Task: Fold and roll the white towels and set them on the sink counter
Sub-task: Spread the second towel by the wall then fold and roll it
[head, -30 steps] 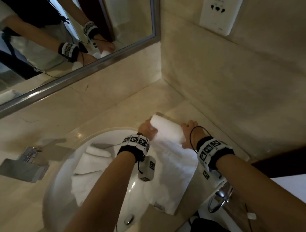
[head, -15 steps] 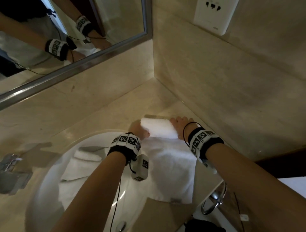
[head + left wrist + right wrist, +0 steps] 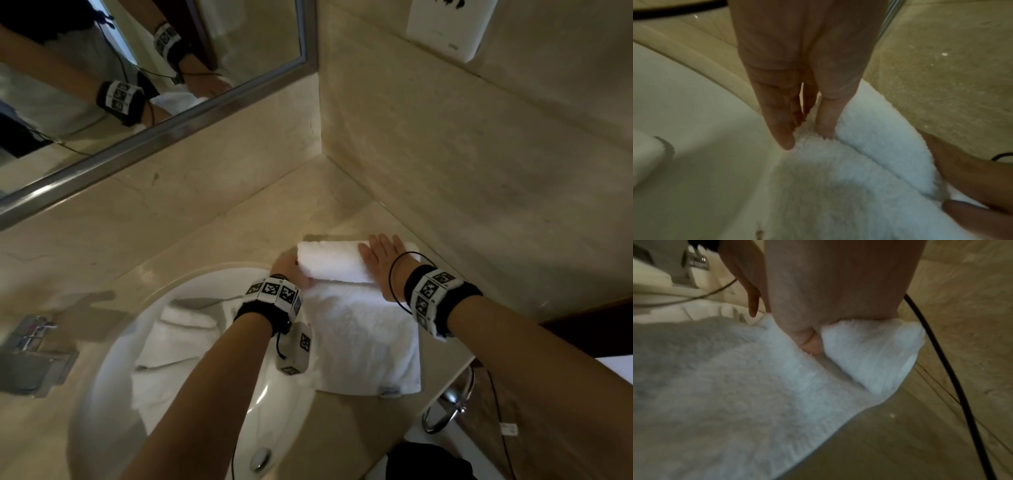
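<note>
A white towel (image 3: 363, 339) lies flat on the beige sink counter (image 3: 219, 233), its left edge hanging over the basin. Its far end is wound into a roll (image 3: 334, 262) near the corner of the walls. My left hand (image 3: 289, 269) touches the roll's left end; in the left wrist view its fingers (image 3: 786, 142) point straight down onto the towel beside the roll (image 3: 884, 146). My right hand (image 3: 382, 260) lies flat on top of the roll's right part, fingers stretched out. In the right wrist view its thumb (image 3: 812, 344) sits in the crease under the roll (image 3: 869, 350).
More white towels (image 3: 171, 349) lie crumpled in the white basin (image 3: 113, 394), left of my arm. A chrome faucet (image 3: 34, 349) stands at far left and a towel ring (image 3: 448, 404) hangs below the counter's front edge. The mirror (image 3: 137, 85) and tiled wall (image 3: 479, 171) close the corner.
My right hand has shifted from the roll's right end onto its top and flattened out. The roll now lies more squarely across the towel. My left hand stays at the left end.
</note>
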`<state>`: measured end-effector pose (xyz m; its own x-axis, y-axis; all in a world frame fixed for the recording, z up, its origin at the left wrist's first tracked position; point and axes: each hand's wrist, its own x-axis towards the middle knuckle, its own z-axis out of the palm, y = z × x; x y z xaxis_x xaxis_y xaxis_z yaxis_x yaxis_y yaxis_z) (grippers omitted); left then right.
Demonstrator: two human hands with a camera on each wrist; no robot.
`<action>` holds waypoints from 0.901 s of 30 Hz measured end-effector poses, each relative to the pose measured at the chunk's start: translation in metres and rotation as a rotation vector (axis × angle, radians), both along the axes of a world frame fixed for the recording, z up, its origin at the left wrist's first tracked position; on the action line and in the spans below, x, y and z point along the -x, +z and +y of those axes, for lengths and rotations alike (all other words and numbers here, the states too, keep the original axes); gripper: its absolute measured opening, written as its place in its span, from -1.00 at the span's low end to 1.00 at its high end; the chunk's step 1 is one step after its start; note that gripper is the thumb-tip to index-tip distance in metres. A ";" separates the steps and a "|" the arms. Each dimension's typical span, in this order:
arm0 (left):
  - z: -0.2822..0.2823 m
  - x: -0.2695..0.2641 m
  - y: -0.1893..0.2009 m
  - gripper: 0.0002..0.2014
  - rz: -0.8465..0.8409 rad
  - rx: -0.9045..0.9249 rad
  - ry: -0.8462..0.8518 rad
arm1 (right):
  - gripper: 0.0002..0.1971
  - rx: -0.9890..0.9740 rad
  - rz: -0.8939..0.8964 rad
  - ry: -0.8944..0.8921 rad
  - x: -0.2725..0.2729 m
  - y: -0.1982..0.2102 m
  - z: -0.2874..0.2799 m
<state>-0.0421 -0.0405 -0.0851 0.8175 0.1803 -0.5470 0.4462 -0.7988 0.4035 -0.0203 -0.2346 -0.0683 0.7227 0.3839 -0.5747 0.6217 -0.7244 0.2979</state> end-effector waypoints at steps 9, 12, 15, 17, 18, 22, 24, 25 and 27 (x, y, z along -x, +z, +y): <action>0.012 0.028 -0.017 -0.64 0.113 0.090 0.077 | -0.14 -0.117 0.118 -0.137 -0.004 0.026 -0.007; 0.012 0.042 -0.023 -0.58 0.102 0.103 0.108 | -0.19 -0.147 0.018 -0.127 0.009 0.028 -0.003; 0.008 0.051 -0.017 -0.28 -0.091 0.326 0.248 | -0.13 -0.137 0.026 -0.133 0.014 0.028 0.000; 0.006 0.052 -0.009 -0.10 -0.228 0.561 0.319 | -0.13 -0.119 0.033 -0.138 0.016 0.029 0.001; 0.004 0.050 -0.006 -0.05 -0.244 0.637 0.313 | -0.14 -0.107 0.029 -0.128 0.017 0.030 0.001; 0.000 0.039 0.006 -0.25 -0.310 0.620 0.270 | -0.19 -0.084 -0.053 -0.038 0.030 0.025 -0.004; 0.002 0.034 0.009 -0.44 -0.323 0.447 0.133 | -0.18 -0.073 -0.061 -0.004 0.038 0.023 -0.007; 0.003 0.032 0.009 -0.50 -0.307 0.324 0.040 | -0.15 -0.086 -0.041 0.000 0.040 0.022 -0.009; 0.008 0.028 0.005 -0.53 -0.260 0.166 -0.067 | -0.11 -0.188 0.040 -0.043 0.041 0.022 -0.017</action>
